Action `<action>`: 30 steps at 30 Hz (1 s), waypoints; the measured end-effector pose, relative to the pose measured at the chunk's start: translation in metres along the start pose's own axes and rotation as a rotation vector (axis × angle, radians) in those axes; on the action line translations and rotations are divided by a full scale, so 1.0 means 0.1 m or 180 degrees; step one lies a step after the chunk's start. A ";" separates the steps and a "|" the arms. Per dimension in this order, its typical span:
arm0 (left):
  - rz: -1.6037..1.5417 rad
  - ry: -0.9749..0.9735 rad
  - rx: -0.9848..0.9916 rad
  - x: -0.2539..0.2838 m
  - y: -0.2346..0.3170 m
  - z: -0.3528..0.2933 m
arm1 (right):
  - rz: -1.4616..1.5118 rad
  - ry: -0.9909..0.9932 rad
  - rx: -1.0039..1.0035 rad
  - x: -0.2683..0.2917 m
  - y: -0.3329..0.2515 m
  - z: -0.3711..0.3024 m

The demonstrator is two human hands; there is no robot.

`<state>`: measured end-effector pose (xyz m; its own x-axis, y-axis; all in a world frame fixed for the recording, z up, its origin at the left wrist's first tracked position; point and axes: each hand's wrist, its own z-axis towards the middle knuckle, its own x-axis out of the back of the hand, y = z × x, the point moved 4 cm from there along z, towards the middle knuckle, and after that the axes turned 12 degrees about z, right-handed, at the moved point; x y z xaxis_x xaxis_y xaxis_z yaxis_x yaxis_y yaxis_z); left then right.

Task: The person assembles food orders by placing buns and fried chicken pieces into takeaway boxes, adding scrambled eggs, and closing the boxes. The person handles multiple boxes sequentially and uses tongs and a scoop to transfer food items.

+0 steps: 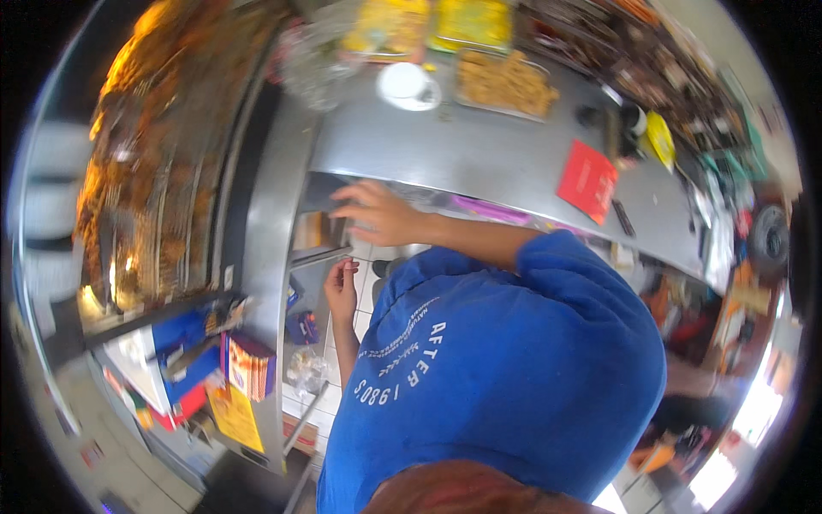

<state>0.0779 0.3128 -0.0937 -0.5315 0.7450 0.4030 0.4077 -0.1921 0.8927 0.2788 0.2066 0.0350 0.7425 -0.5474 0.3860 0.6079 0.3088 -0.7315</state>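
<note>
My right hand [383,216] reaches leftward across the front of my body, its fingers spread and slightly bent, with nothing seen in them. It is beside an open compartment below the metal counter [411,150], close to a brown box [310,230] inside. Lower down, my left hand [341,287] is raised beside the end of a metal shelf edge [318,259]. Its fingers are curled together; whether something small is between them I cannot make out.
On the counter are a white cup [403,83], a tray of golden fried pieces [505,83], yellow trays [471,24], a clear plastic bag [321,68] and a red sheet [588,182]. A lit glass food display [163,171] stands left. Purple boxes [301,327] fill a lower shelf.
</note>
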 end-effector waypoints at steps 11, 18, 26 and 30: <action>0.0663 -0.1682 -0.0570 -1.95 0.93 0.28 | -0.2696 0.2901 -0.4713 2.89 0.10 -3.70; 0.0725 -0.1989 -0.0930 -2.51 1.43 0.17 | -0.1619 0.2933 -0.3675 2.74 0.28 -3.50; -0.0925 -0.1965 0.0058 -2.49 1.78 -0.19 | -0.0578 0.0314 -0.1614 2.09 -0.27 -2.26; -0.1062 -0.1900 0.0769 -2.37 1.37 -0.04 | -0.0903 -0.0835 -0.1195 1.86 -0.27 -1.74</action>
<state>0.2562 0.1072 -0.0665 -0.1883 0.9743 -0.1234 0.4838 0.2013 0.8517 0.3514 -0.0387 0.0284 0.6384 -0.3415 0.6899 0.6881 -0.1486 -0.7103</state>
